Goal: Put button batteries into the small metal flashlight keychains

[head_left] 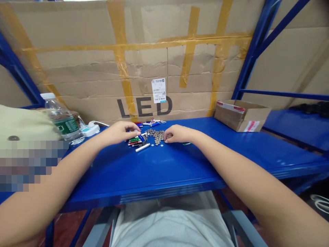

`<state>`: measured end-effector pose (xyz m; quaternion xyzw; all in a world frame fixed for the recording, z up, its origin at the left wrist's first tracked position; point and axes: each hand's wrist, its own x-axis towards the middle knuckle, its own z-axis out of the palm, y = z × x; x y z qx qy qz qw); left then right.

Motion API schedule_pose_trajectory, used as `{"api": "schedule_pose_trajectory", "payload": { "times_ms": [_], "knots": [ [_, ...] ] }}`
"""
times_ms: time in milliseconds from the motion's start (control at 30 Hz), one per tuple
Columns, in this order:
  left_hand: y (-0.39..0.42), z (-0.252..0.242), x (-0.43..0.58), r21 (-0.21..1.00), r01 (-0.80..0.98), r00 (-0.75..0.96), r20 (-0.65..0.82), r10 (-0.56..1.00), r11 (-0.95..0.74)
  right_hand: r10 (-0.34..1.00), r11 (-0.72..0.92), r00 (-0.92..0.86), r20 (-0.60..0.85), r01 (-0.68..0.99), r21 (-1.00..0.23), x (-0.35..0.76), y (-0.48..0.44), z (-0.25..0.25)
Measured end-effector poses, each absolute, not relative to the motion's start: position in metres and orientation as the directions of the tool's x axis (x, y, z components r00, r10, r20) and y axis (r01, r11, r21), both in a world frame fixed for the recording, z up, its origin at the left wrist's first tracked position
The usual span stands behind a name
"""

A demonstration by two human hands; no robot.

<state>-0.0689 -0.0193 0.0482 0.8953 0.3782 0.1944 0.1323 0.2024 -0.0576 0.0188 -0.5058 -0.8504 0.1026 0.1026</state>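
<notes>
A pile of small grey button cells (157,136) lies on the blue metal shelf (159,171). My right hand (178,133) rests at the pile's right edge, fingers curled and pinching among the cells. My left hand (120,131) is closed in a pinch on a small blue pen-like tube (141,137) at the pile's left. Under that hand lie several small coloured tubes (134,141), green, red and black, and a silver tube (142,147) lies in front of them. More small coloured parts (151,122) lie behind the pile.
A taped cardboard sheet marked LED (145,107) stands behind the shelf. A water bottle (63,120) and a white power strip (89,129) are at the left, beside a beige bag (23,125). An open cardboard box (240,115) sits at the right. Blue rack posts (253,48) frame the bay.
</notes>
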Motion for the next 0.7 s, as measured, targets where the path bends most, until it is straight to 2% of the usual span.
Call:
{"api": "schedule_pose_trajectory", "payload": {
  "times_ms": [67,233,300,500,600,700],
  "knots": [
    [-0.031,0.039,-0.057,0.39,0.571,0.71,0.207,0.673,-0.723,0.882,0.467,-0.467,0.065,0.845,-0.263,0.2,-0.058,0.017],
    [-0.047,0.016,-0.026,0.364,0.437,0.794,0.273,0.543,-0.822,0.884,0.467,-0.448,0.133,0.848,-0.252,0.196,-0.056,0.015],
    [-0.047,0.009,-0.02,0.402,0.424,0.76,0.329,0.56,-0.812,0.878,0.474,-0.426,0.218,0.836,-0.277,0.195,-0.055,0.015],
    [-0.031,0.008,-0.025,0.668,0.409,0.478,0.423,0.769,-0.622,0.83,0.515,-0.325,0.452,0.757,-0.402,0.194,-0.054,0.015],
    [-0.028,0.013,-0.03,0.707,0.403,0.395,0.438,0.807,-0.581,0.797,0.558,-0.308,0.519,0.705,-0.438,0.191,-0.054,0.014],
    [-0.029,0.014,-0.031,0.688,0.362,0.421,0.482,0.768,-0.629,0.758,0.603,-0.293,0.583,0.655,-0.455,0.186,-0.056,0.013]
  ]
}}
